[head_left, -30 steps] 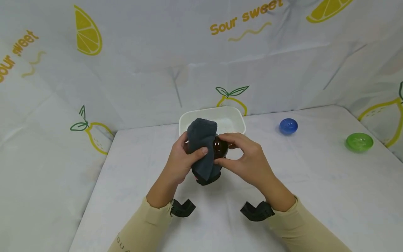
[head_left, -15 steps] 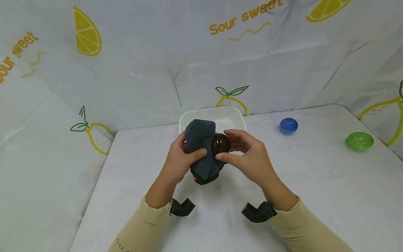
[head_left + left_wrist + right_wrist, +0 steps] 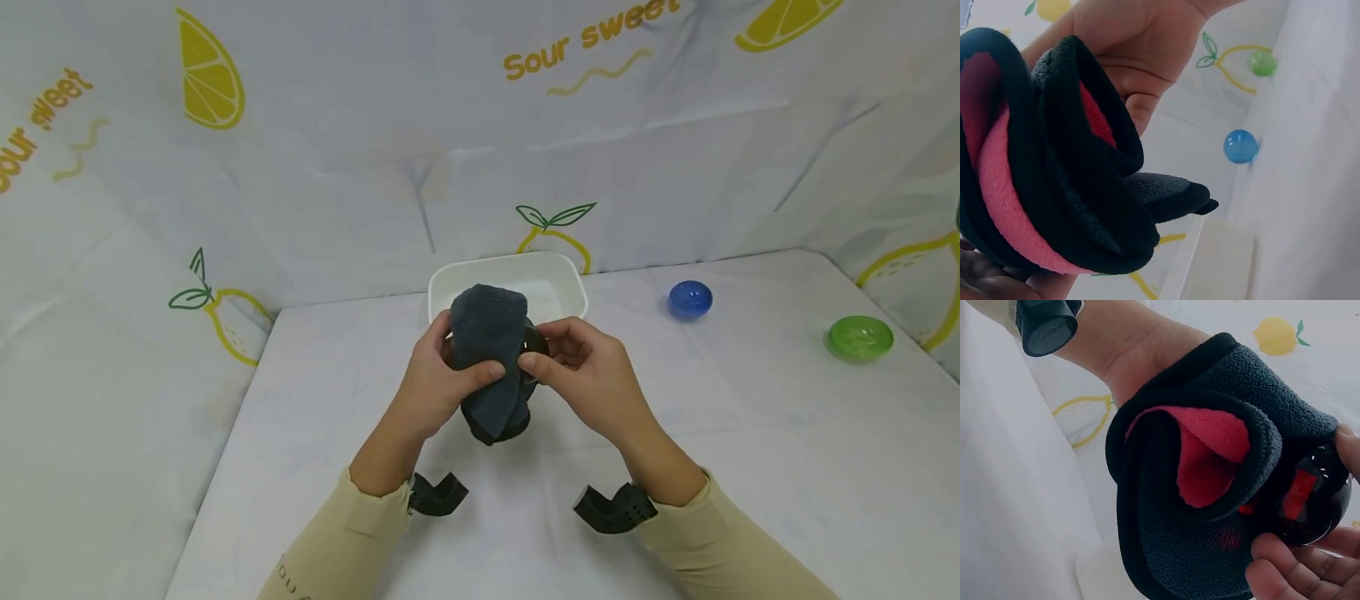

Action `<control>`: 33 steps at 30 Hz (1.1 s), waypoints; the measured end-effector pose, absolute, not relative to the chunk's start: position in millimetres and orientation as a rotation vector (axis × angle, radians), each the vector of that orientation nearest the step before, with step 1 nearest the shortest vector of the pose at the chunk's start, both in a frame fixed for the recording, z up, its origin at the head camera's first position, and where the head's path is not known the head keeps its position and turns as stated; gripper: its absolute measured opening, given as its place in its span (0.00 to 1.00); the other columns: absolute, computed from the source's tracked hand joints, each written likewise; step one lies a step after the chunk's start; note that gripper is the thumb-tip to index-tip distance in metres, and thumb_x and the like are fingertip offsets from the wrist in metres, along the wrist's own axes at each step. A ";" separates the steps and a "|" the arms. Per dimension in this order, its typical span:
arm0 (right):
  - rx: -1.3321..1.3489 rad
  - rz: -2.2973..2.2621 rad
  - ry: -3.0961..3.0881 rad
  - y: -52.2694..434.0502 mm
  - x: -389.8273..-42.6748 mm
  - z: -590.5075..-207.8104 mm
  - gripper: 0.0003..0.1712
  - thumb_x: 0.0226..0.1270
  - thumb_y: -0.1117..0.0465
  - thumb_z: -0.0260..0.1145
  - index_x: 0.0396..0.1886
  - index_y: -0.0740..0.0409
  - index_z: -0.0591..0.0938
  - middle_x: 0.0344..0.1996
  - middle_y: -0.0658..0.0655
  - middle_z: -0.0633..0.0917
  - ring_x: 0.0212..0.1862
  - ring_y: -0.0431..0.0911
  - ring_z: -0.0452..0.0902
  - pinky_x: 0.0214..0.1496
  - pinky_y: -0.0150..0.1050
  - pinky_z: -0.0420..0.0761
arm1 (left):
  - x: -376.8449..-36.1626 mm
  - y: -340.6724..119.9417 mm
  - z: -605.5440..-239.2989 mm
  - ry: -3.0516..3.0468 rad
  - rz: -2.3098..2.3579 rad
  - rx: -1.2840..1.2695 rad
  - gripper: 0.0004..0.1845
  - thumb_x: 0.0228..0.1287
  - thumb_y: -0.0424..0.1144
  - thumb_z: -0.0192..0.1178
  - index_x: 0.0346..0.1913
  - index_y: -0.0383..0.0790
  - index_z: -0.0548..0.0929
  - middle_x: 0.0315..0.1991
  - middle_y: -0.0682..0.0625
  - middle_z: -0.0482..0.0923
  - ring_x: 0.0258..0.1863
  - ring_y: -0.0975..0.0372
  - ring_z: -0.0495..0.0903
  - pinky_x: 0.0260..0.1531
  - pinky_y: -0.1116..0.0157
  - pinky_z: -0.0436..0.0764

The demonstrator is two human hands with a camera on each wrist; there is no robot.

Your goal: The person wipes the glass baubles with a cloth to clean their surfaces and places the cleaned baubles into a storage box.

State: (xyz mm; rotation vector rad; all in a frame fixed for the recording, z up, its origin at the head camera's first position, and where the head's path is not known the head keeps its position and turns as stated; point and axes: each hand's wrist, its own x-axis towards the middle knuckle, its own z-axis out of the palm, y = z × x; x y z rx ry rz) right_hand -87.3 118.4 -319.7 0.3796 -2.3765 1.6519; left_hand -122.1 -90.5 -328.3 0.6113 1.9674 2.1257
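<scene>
"dark ball (image 3: 1325, 490), at the centre of the head view: how much room is shown around it?"

"the far edge of the white table (image 3: 712, 450) is met by the lemon-printed backdrop (image 3: 337, 208), just behind the white tray (image 3: 551, 293). the table's left edge is slanted down towards the lower left of the frame, and a wide stretch of tabletop is seen right of the hands."

"and what is held in the tray?"

"its white floor is shown in part; the near left portion is hidden by the grey cloth (image 3: 487, 333), so what lies there cannot be told. a blue round piece (image 3: 689, 300) and a green round piece (image 3: 860, 338) are set well apart from it, at the right."

"how are the hands placed?"

"the cloth, pink on one face, is clamped in the left hand (image 3: 438, 383), thumb laid across it. the ball is pinched between the right hand's (image 3: 588, 371) thumb and fingers, against the cloth."
</scene>
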 end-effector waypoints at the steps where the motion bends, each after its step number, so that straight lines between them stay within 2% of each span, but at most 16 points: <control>1: 0.388 1.666 -2.374 118.1 -87.3 -319.3 0.20 0.63 0.61 0.72 0.52 0.62 0.81 0.37 0.59 0.87 0.35 0.42 0.84 0.37 0.32 0.84 | -122.0 -90.5 -328.6 1.975 2.135 0.600 0.49 0.44 0.58 0.77 0.69 0.48 0.66 0.58 0.40 0.77 0.53 0.52 0.83 0.50 0.55 0.83; 3: 0.418 1.690 -2.362 117.4 -87.5 -319.1 0.20 0.64 0.61 0.71 0.54 0.62 0.80 0.39 0.60 0.87 0.37 0.42 0.85 0.39 0.32 0.85 | -121.9 -91.1 -328.9 1.984 2.158 0.572 0.49 0.44 0.60 0.76 0.68 0.47 0.66 0.57 0.39 0.78 0.51 0.52 0.84 0.49 0.55 0.84; 5: 0.457 1.714 -2.339 116.8 -87.5 -319.5 0.21 0.64 0.61 0.71 0.55 0.62 0.80 0.40 0.60 0.86 0.38 0.42 0.85 0.41 0.33 0.85 | -122.1 -92.3 -328.9 1.989 2.186 0.546 0.46 0.48 0.57 0.75 0.68 0.46 0.67 0.56 0.39 0.79 0.51 0.53 0.84 0.49 0.56 0.84; 9: 0.504 1.707 -2.308 116.1 -86.6 -320.8 0.24 0.59 0.63 0.74 0.56 0.60 0.80 0.42 0.59 0.86 0.39 0.43 0.84 0.41 0.32 0.85 | -123.9 -94.2 -328.7 1.972 2.260 0.505 0.34 0.59 0.41 0.71 0.66 0.42 0.68 0.55 0.37 0.79 0.50 0.55 0.84 0.49 0.57 0.84; 11: 0.522 1.682 -2.304 115.5 -85.9 -321.6 0.27 0.56 0.63 0.76 0.56 0.58 0.81 0.43 0.57 0.86 0.40 0.43 0.83 0.42 0.32 0.84 | -125.1 -94.9 -328.2 1.964 2.296 0.476 0.31 0.61 0.34 0.67 0.66 0.40 0.68 0.55 0.37 0.79 0.50 0.55 0.84 0.49 0.58 0.84; 13: 0.552 1.647 -2.297 114.4 -85.7 -322.9 0.29 0.53 0.64 0.78 0.57 0.57 0.81 0.45 0.55 0.86 0.41 0.43 0.83 0.44 0.32 0.84 | -126.5 -95.3 -328.3 1.961 2.317 0.458 0.29 0.61 0.31 0.64 0.65 0.39 0.68 0.55 0.37 0.79 0.51 0.55 0.83 0.50 0.58 0.83; 19: 0.670 1.435 -2.237 113.0 -87.6 -326.8 0.35 0.47 0.66 0.80 0.58 0.58 0.81 0.52 0.53 0.85 0.49 0.44 0.83 0.52 0.33 0.82 | -128.1 -94.1 -329.6 1.951 2.269 0.411 0.30 0.62 0.36 0.65 0.66 0.40 0.68 0.56 0.37 0.78 0.51 0.54 0.83 0.49 0.56 0.84; 24: 0.718 1.208 -2.216 115.3 -88.7 -327.4 0.37 0.43 0.68 0.82 0.58 0.59 0.82 0.60 0.55 0.81 0.60 0.47 0.78 0.59 0.28 0.77 | -127.1 -90.2 -331.9 1.872 2.240 0.438 0.30 0.62 0.40 0.67 0.65 0.36 0.70 0.55 0.37 0.78 0.49 0.55 0.84 0.48 0.59 0.84; 29: 0.728 1.109 -2.186 116.8 -90.3 -327.0 0.36 0.42 0.69 0.82 0.57 0.60 0.82 0.59 0.58 0.82 0.61 0.51 0.77 0.61 0.25 0.74 | -126.2 -89.0 -334.8 1.886 2.231 0.470 0.29 0.61 0.39 0.68 0.63 0.34 0.73 0.53 0.38 0.79 0.48 0.56 0.84 0.47 0.61 0.84; 33: 0.700 1.087 -2.178 119.1 -91.6 -327.2 0.37 0.41 0.69 0.83 0.57 0.60 0.82 0.58 0.58 0.82 0.60 0.50 0.78 0.60 0.24 0.74 | -127.1 -88.5 -336.0 2.038 2.133 0.485 0.27 0.60 0.39 0.69 0.63 0.40 0.76 0.53 0.41 0.79 0.47 0.54 0.84 0.46 0.60 0.85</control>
